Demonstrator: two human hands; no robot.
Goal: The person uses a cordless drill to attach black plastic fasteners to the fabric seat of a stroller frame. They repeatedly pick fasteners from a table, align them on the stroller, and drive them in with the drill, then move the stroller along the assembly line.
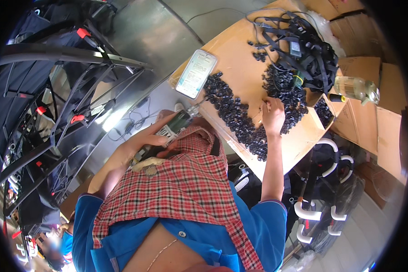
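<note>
My left hand [155, 137] is wrapped round a dark green power drill [180, 121], held low in front of my checked apron. The drill's tip points toward the near left edge of the wooden table [233, 52]. Over the table, my right hand [273, 117] is closed, fingertips pinched together among small black plastic parts [231, 106]. Whatever sits between those fingertips is too small to make out. The black parts form two bands that meet near the table's front, and my right hand is between them.
A lit phone [196, 74] lies at the table's left edge. Black straps [310, 54] are heaped at the back right, beside a clear jar [356, 88]. Cardboard boxes [365, 122] stand to the right. Black metal frames [77, 59] crowd the left; white curved handles [308, 211] are low right.
</note>
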